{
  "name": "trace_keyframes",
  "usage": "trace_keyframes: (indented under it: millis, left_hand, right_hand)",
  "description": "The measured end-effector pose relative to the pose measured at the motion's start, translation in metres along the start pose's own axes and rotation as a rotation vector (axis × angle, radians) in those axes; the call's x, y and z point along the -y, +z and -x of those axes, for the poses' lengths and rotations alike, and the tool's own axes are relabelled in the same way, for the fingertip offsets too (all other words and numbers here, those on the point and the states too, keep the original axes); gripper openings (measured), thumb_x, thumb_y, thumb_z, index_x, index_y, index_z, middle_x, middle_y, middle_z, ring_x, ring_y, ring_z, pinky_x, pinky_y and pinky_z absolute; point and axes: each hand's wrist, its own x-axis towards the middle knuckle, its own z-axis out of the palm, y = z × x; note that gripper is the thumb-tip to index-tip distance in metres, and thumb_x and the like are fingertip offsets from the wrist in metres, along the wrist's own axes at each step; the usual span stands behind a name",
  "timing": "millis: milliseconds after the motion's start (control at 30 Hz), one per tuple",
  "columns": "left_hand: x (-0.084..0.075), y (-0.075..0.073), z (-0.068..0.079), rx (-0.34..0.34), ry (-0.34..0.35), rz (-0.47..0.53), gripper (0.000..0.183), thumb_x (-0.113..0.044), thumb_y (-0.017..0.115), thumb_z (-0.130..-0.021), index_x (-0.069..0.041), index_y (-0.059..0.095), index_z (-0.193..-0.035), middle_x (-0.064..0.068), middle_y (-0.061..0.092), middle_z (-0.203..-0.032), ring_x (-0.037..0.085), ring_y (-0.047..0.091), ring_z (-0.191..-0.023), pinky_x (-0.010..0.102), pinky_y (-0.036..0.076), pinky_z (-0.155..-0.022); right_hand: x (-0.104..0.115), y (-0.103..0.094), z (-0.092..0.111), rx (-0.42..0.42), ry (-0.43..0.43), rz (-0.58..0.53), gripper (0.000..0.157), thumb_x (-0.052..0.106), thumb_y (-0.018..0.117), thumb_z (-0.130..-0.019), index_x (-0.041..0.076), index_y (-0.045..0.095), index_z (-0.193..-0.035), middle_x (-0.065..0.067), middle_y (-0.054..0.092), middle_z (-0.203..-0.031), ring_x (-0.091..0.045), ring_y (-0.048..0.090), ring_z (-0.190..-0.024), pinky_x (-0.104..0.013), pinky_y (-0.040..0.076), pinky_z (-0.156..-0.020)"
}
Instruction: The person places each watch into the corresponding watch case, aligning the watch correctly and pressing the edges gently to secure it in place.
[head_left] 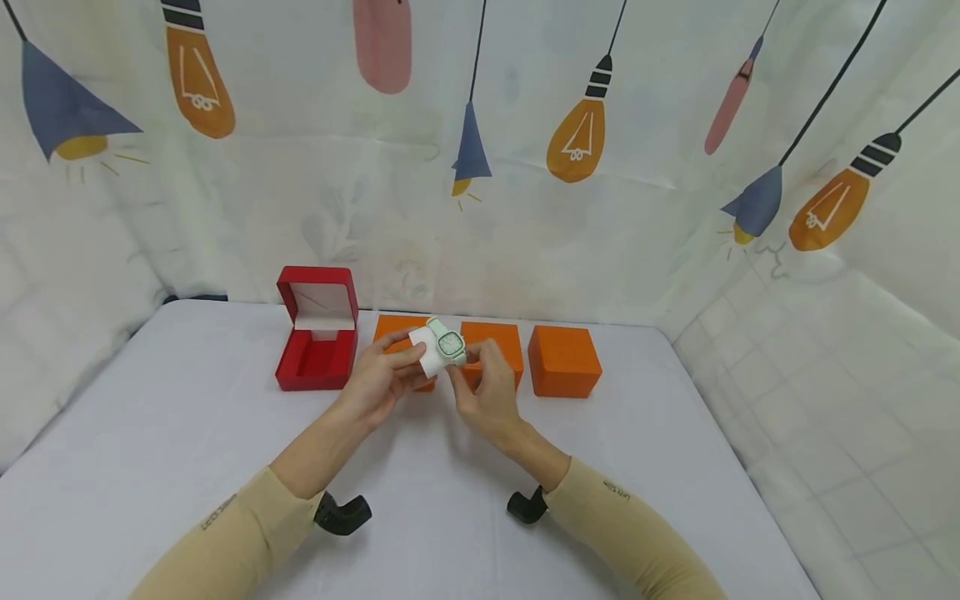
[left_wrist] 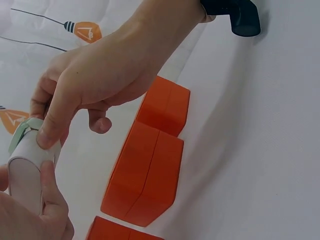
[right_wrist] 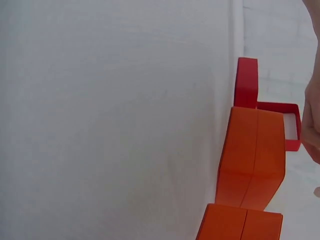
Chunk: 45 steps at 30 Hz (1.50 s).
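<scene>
A pale green wristwatch (head_left: 450,343) with a squarish face is wrapped around a white watch cushion (head_left: 427,348), held up above the table. My left hand (head_left: 377,382) grips the cushion from its left end, fingers and thumb around it. From the other side my right hand (head_left: 487,393) pinches the watch at its strap. Up close in the left wrist view, the right thumb lies along the strap (left_wrist: 19,134) and the cushion's rounded end (left_wrist: 26,182) faces the camera. The right fingertips behind the strap are partly hidden.
An open red box (head_left: 315,358) with a white-lined lid stands at the back left. Three orange boxes line the back: one (head_left: 401,323) partly behind the left hand, a middle one (head_left: 495,335) behind the right hand, and one (head_left: 564,362) at the right.
</scene>
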Motion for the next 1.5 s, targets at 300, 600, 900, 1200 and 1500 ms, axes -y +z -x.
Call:
trace_keyframes:
  millis: [300,600,900,1200,1500]
  left_hand:
    - [-0.003,0.001,0.001,0.015,0.007,0.002,0.066,-0.019,0.059,-0.106,-0.003,0.022,-0.158,0.016,0.043,-0.147,0.021,0.064,-0.106,0.034,0.055,-0.095]
    - [-0.006,0.002,-0.003,0.019,0.002,0.034,0.066,-0.017,0.060,-0.105,-0.005,0.023,-0.158,0.014,0.042,-0.149,0.020,0.067,-0.105,0.034,0.054,-0.097]
    - [-0.006,0.004,-0.005,0.022,0.006,0.035,0.063,-0.018,0.058,-0.106,-0.004,0.025,-0.158,0.014,0.044,-0.147,0.020,0.067,-0.104,0.041,0.050,-0.101]
    - [-0.005,0.005,-0.005,0.015,0.012,0.026,0.063,-0.016,0.057,-0.106,-0.002,0.024,-0.158,0.014,0.043,-0.148,0.021,0.065,-0.105,0.039,0.053,-0.099]
    - [-0.005,0.007,-0.005,-0.003,0.012,0.066,0.060,-0.016,0.056,-0.107,-0.004,0.025,-0.157,0.014,0.044,-0.147,0.022,0.065,-0.105,0.036,0.055,-0.097]
  right_hand:
    - [0.002,-0.003,-0.005,0.008,-0.030,-0.004,0.022,0.001,0.074,-0.089,0.002,0.056,-0.101,-0.008,0.057,-0.094,-0.021,0.054,-0.071,-0.024,0.049,-0.050]
    - [-0.003,-0.009,-0.010,0.028,-0.016,-0.035,0.023,0.002,0.077,-0.090,0.002,0.061,-0.107,-0.008,0.064,-0.097,-0.015,0.056,-0.055,-0.017,0.048,-0.048]
    - [-0.005,-0.009,-0.012,0.035,-0.036,-0.028,0.022,0.001,0.074,-0.092,0.001,0.059,-0.108,-0.010,0.062,-0.100,-0.013,0.056,-0.054,-0.016,0.048,-0.047]
    - [-0.007,-0.008,-0.012,0.051,-0.073,0.018,0.022,0.002,0.073,-0.092,0.001,0.058,-0.108,-0.010,0.060,-0.099,-0.021,0.057,-0.072,-0.017,0.049,-0.054]
    - [-0.007,-0.005,-0.015,0.042,-0.094,0.032,0.020,-0.001,0.070,-0.090,0.001,0.056,-0.105,-0.008,0.056,-0.093,-0.018,0.054,-0.077,-0.023,0.051,-0.050]
